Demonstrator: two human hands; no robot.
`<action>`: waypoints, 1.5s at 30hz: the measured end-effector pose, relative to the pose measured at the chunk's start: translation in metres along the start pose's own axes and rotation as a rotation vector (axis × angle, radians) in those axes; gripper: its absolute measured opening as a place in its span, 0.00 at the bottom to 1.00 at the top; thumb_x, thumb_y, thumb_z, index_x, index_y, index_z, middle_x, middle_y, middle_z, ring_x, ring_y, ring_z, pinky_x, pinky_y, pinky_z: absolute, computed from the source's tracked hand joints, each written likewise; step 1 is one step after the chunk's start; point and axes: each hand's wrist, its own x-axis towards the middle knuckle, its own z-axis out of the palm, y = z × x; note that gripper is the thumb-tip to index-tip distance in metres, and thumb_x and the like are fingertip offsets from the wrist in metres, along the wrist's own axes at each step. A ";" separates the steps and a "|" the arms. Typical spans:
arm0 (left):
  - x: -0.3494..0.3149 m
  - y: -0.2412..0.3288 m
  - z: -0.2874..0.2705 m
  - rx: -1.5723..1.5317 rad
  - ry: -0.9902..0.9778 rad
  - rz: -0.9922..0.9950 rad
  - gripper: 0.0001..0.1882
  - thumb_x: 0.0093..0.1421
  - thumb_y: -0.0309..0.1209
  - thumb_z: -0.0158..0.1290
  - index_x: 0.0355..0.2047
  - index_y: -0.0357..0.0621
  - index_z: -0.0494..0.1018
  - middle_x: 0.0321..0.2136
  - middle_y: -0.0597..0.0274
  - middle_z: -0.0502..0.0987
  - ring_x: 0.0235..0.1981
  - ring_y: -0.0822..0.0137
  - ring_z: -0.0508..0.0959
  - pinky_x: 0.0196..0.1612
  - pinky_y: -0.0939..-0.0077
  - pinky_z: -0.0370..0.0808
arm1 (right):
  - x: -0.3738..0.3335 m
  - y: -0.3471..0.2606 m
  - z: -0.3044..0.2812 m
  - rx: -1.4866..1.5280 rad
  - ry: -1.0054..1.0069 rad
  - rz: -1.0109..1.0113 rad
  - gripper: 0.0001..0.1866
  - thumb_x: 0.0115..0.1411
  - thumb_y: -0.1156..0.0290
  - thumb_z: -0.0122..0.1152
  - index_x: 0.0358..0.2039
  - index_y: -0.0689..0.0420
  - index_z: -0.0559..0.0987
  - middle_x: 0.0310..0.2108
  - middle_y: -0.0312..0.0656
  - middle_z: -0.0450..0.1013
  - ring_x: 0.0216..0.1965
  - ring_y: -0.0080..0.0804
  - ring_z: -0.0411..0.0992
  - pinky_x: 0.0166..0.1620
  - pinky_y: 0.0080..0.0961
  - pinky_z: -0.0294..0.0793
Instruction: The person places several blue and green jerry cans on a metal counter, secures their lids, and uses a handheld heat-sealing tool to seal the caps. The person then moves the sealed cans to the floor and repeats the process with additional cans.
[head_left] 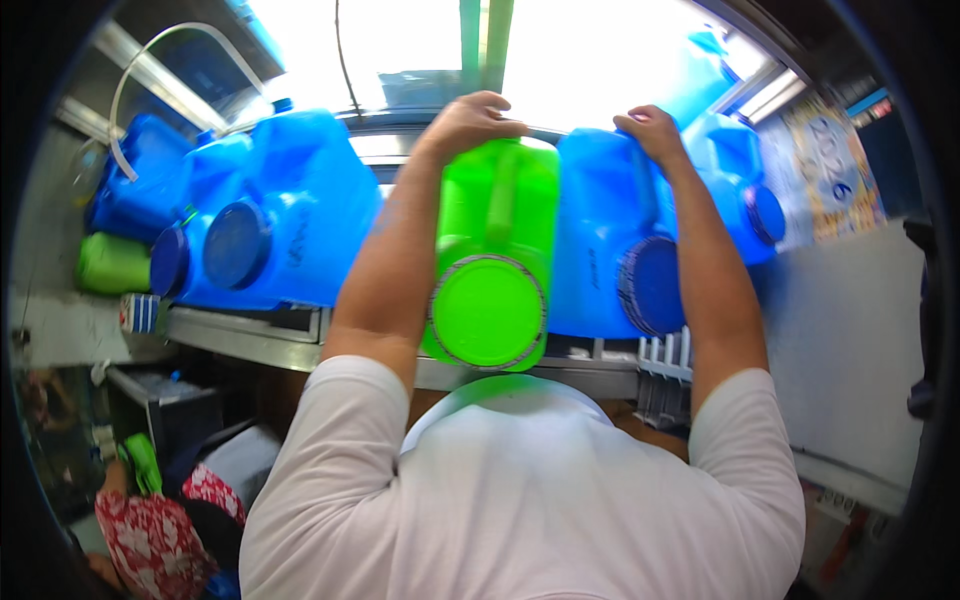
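Observation:
A bright green plastic water jug (500,195) stands in front of me, its large round lid facing me. My left hand (470,125) is at its far top edge, fingers stretched to the right and a gap between them; the lower ones seem to touch the jug. Immediately right stands a blue jug (590,240) with a dark blue round lid (652,285). My right hand (652,132) is at this jug's far top corner, fingers curled inward. Whatever lies between those fingers is too small and bright to make out.
More blue jugs (320,190) stand at left, and another blue jug (735,170) at right. Beneath them runs a metal ledge (250,340). A grey panel (850,340) and a poster (825,165) are at right. A person in a red floral top (155,535) is at lower left.

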 end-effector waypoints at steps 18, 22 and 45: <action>-0.005 -0.010 -0.004 -0.189 -0.110 -0.009 0.28 0.58 0.46 0.63 0.54 0.45 0.73 0.42 0.55 0.81 0.44 0.65 0.81 0.48 0.69 0.79 | -0.017 -0.020 -0.009 0.357 -0.207 0.052 0.21 0.63 0.59 0.60 0.53 0.57 0.78 0.46 0.42 0.78 0.46 0.31 0.75 0.52 0.26 0.74; -0.008 -0.011 -0.004 -0.256 -0.089 0.027 0.29 0.57 0.48 0.63 0.53 0.45 0.74 0.41 0.55 0.81 0.43 0.65 0.81 0.48 0.69 0.79 | -0.015 -0.022 -0.011 0.279 -0.206 0.055 0.20 0.62 0.59 0.61 0.50 0.58 0.80 0.43 0.42 0.78 0.44 0.29 0.76 0.49 0.26 0.76; -0.050 0.005 -0.009 0.002 0.171 0.093 0.36 0.56 0.57 0.60 0.56 0.44 0.72 0.52 0.50 0.76 0.55 0.54 0.75 0.58 0.60 0.71 | 0.003 -0.029 0.010 -0.077 -0.080 0.039 0.30 0.52 0.46 0.67 0.48 0.55 0.81 0.45 0.47 0.79 0.46 0.37 0.78 0.53 0.31 0.74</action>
